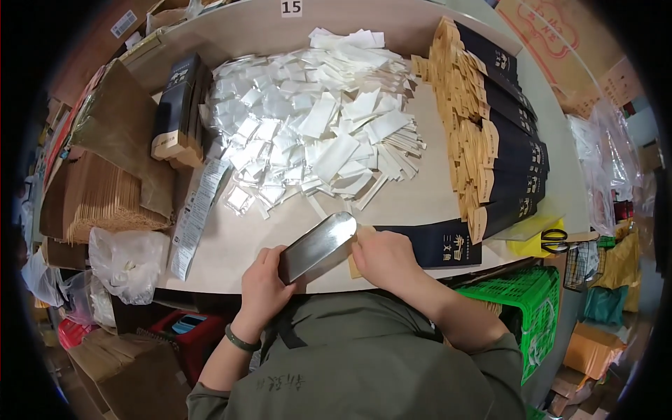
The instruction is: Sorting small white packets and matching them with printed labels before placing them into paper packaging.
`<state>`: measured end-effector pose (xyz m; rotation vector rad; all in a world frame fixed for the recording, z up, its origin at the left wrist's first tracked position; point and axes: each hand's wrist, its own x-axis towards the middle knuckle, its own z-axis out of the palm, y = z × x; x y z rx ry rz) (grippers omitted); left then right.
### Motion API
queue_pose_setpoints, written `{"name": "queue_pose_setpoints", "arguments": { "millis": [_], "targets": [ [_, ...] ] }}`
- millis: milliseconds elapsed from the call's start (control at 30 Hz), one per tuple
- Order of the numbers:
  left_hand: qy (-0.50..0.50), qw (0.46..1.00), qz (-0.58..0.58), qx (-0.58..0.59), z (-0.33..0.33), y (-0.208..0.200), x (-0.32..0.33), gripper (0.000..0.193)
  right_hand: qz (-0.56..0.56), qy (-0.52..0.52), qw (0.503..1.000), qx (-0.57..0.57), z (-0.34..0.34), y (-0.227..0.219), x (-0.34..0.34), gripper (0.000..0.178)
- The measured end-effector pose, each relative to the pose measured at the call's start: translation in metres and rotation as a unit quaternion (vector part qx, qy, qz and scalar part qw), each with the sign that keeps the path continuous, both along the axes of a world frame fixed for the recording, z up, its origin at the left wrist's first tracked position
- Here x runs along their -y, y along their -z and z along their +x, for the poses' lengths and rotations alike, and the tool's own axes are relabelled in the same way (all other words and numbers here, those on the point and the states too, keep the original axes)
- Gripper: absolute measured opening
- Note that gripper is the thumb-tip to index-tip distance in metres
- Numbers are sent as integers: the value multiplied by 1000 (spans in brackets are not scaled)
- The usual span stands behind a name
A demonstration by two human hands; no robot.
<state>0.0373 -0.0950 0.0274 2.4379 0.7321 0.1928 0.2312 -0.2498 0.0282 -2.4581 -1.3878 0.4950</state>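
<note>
Left hand (266,281) gripping shiny metal piece (316,246); right hand (383,257) curling over end of dark packet (432,245), cannot tell whether grasping

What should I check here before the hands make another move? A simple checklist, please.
1. Left hand has hold of the shiny metal piece: ok, fingers and thumb are at its lower end.
2. Right hand grips something: cannot tell, its fingertips are hidden at the metal piece's rounded end.
3. Dark blue packet by the right hand lies flat on the table: ok.
4. White sachets sorted neatly: not ok, they lie in a loose heap beyond the hands.
5. Black-handled scissors away from both hands: ok, they are off by the table's right edge.
</note>
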Motion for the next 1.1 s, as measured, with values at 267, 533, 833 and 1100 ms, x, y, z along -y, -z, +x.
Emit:
{"name": "queue_pose_setpoints", "arguments": {
  "millis": [267,533,833,1100],
  "targets": [
    [166,983,-10,-81,13,-23,-9,70,104,-45,990,-81,-24,12,-20,19],
    [309,923,162,163,-11,-252,31,17,136,-74,975,160,93,10,-24,7],
    [347,863,223,290,-32,-233,9,23,97,-109,985,97,118,10,8,8],
    [83,978,17,189,57,-59,-17,29,252,33,959,-127,96,18,-31,12]
  ]
}}
